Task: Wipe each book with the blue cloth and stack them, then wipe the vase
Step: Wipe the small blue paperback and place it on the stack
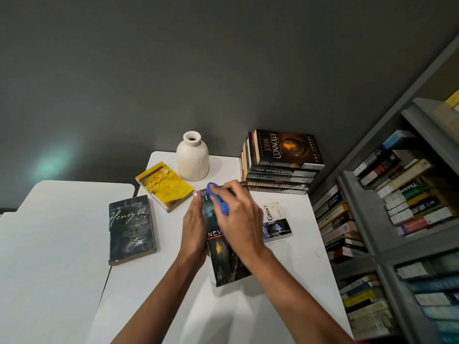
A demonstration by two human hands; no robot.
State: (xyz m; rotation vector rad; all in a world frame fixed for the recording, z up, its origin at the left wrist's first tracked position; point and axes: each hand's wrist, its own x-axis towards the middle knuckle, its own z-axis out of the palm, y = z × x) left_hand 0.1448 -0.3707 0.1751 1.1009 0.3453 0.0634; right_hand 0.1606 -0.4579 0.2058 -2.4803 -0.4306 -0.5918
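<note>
At the centre of the frame a dark book (224, 259) lies on the white table (149, 281), with the left hand (195, 227) laid straight-fingered along its left edge. The right hand (239, 219) grips the blue cloth (218, 197) on the cover's upper part. The cream vase (192, 157) stands just above, left of the stack of books (280, 167).

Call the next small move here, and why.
Probably sweep the blue cloth down the dark book toward its near edge. The right hand holds the cloth pressed at the cover's far end, the left hand steadies the book's left side, and the lower cover lies bare.
</note>
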